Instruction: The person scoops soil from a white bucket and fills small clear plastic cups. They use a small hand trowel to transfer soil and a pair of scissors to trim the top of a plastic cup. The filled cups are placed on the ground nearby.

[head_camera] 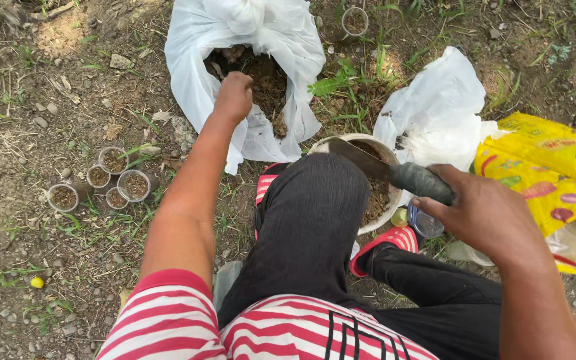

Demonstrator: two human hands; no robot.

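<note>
The left hand (233,97), closed, reaches into the soil-filled white sack (195,80). The right hand (485,213) clamps a trowel (395,172) over the bowl (387,215). Risk: the blade may slip toward the knee.

A large white plastic sack (195,60) stands open on the ground at top centre, soil showing in its mouth. A smaller crumpled white plastic bag (438,107) lies to its right. Touching that one's right edge, a glossy yellow printed packet (541,173) with red and multicoloured markings lies flat.
</note>
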